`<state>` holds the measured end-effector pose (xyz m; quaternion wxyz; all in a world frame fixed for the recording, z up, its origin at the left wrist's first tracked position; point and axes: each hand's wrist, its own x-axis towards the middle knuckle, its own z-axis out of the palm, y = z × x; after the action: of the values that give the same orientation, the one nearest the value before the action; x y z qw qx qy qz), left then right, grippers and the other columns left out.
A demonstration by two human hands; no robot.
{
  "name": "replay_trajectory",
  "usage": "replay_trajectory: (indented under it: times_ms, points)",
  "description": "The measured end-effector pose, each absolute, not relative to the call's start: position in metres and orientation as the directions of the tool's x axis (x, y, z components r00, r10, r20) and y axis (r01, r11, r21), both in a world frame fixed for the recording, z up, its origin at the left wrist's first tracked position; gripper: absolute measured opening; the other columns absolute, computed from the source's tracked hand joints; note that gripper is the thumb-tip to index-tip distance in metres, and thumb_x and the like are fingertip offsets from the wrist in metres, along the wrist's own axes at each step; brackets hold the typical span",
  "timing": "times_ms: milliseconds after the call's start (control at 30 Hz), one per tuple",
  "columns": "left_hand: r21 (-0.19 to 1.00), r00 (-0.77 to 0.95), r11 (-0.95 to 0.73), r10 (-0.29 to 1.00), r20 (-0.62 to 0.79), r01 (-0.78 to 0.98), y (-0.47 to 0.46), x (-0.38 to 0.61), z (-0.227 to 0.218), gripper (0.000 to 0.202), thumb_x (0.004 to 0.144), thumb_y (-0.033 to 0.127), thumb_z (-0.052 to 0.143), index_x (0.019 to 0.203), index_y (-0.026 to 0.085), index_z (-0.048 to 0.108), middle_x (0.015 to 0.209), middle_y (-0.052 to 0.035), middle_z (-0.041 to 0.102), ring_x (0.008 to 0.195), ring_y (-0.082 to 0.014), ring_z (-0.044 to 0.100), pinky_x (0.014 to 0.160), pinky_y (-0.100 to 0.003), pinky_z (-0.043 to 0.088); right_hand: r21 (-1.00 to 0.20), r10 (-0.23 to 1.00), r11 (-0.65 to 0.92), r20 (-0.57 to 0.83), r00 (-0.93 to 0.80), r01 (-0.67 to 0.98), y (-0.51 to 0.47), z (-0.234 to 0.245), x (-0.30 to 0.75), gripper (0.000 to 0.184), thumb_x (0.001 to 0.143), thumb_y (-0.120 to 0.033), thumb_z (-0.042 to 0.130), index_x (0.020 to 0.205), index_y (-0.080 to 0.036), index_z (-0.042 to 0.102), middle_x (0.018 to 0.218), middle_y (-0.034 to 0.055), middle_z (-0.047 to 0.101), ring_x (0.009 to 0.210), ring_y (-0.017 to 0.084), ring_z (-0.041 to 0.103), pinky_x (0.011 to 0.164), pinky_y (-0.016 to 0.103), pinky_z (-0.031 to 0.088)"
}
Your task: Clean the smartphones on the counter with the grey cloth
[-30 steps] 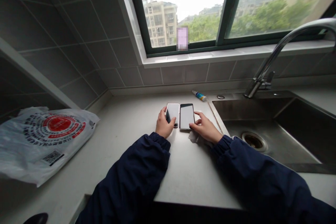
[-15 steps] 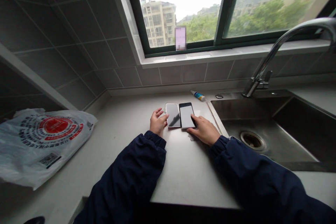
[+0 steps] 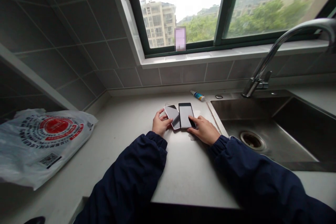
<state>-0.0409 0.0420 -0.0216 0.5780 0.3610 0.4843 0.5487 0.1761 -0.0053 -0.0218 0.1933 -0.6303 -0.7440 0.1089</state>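
Head view, please tell me: what is lying between the hands?

— Two smartphones, side by side on the stone counter. On the person's left is a silver-edged phone, and on the right is a black phone.

— How do they lie?

— The black phone has its long axis pointing straight from the person to the window. The silver-edged phone is turned, so its far end leans to the left and its near end comes to the black phone's side. They look touching there, but I cannot tell if the silver one is lifted from the counter.

— And the hands?

— The left hand is on the near-left side of the silver-edged phone, with fingers curled on its edge. If it really grips, I cannot tell. The right hand is not clenched; its fingertips rest on the near corner of the black phone.

— Anything else close?

— A crumpled white tissue lies under the right hand's side, and a small tube lies beyond the phones, near the steel sink.
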Motion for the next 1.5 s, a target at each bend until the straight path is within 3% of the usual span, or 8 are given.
replay_trajectory:
  times_ms: [233,567,800,967,1100,1267,1400,1500]
  points:
    - [0.950,-0.233,0.082,0.960,-0.157,-0.300,0.049,-0.044,-0.021,0.063,0.071,-0.001,0.077,0.128,0.019,0.058,0.111,-0.0115,0.073,0.075,-0.0164,0.072,0.064,-0.028,0.058,-0.403,0.988,0.144,0.108,-0.110,0.904,-0.007,-0.018,0.175,0.059,0.094,-0.042,0.073,0.150,-0.028,0.061,0.115,0.0105,0.066,0.101,0.027,0.069,0.084,0.030,0.046]
    - [0.946,-0.315,0.002,0.943,-0.109,-0.323,0.051,-0.051,-0.015,0.056,0.070,0.001,0.073,0.123,0.016,0.069,0.117,-0.0113,0.075,0.077,-0.0133,0.070,0.064,-0.024,0.054,-0.439,0.991,0.131,0.089,-0.102,0.889,-0.007,-0.017,0.175,0.057,0.093,-0.042,0.073,0.149,-0.031,0.063,0.113,0.0103,0.065,0.104,0.029,0.069,0.087,0.032,0.046]
    - [0.849,-0.231,0.104,0.939,-0.256,-0.518,0.049,-0.052,-0.006,0.052,0.069,0.005,0.070,0.119,0.017,0.073,0.085,-0.0002,0.076,0.058,-0.0077,0.061,0.055,-0.018,0.049,-0.442,0.991,0.115,0.109,-0.074,0.889,-0.007,-0.016,0.177,0.066,0.089,-0.043,0.079,0.151,-0.031,0.060,0.109,0.0090,0.067,0.099,0.028,0.070,0.083,0.033,0.048]
    - [0.747,-0.066,0.140,0.969,-0.238,-0.650,0.045,-0.051,0.001,0.047,0.075,0.008,0.066,0.121,0.018,0.071,0.089,-0.0012,0.077,0.070,-0.0129,0.071,0.070,-0.023,0.060,-0.418,0.995,0.081,0.084,-0.050,0.905,-0.011,-0.010,0.175,0.068,0.089,-0.047,0.079,0.152,-0.031,0.059,0.113,0.0095,0.067,0.102,0.028,0.071,0.082,0.032,0.048]
    - [0.680,0.009,0.225,0.952,-0.307,-0.698,0.041,-0.051,0.012,0.034,0.088,0.017,0.061,0.121,0.013,0.068,0.080,-0.0051,0.075,0.062,-0.0170,0.071,0.062,-0.028,0.060,-0.414,0.990,0.076,0.140,-0.019,0.907,-0.013,-0.005,0.174,0.061,0.092,-0.049,0.075,0.149,-0.029,0.063,0.114,0.0100,0.067,0.100,0.029,0.071,0.080,0.034,0.049]
    - [0.628,0.059,0.245,0.952,-0.302,-0.739,0.037,-0.050,0.018,0.036,0.095,0.020,0.055,0.127,0.010,0.064,0.079,-0.0069,0.076,0.062,-0.0192,0.072,0.073,-0.035,0.064,-0.539,0.959,0.170,0.282,-0.013,0.825,-0.010,-0.005,0.173,0.044,0.096,-0.042,0.069,0.134,-0.022,0.074,0.099,0.0080,0.069,0.087,0.024,0.069,0.083,0.035,0.050]
    - [0.601,0.147,0.250,0.965,-0.215,-0.759,0.033,-0.046,0.016,0.049,0.094,0.022,0.051,0.138,0.003,0.059,0.104,-0.0187,0.079,0.093,-0.0282,0.079,0.089,-0.042,0.063,-0.759,0.957,0.211,0.289,0.028,0.616,-0.003,-0.009,0.173,0.033,0.089,-0.038,0.072,0.115,-0.020,0.082,0.089,0.0062,0.071,0.082,0.023,0.068,0.085,0.038,0.052]
    - [0.590,0.226,0.254,0.966,-0.122,-0.766,0.028,-0.044,0.014,0.058,0.089,0.022,0.054,0.143,-0.001,0.056,0.116,-0.0243,0.076,0.108,-0.0318,0.076,0.095,-0.041,0.061,-0.833,0.964,0.209,0.263,0.034,0.513,0.001,-0.012,0.173,0.033,0.087,-0.036,0.071,0.113,-0.019,0.081,0.092,0.0083,0.074,0.082,0.023,0.070,0.078,0.037,0.056]
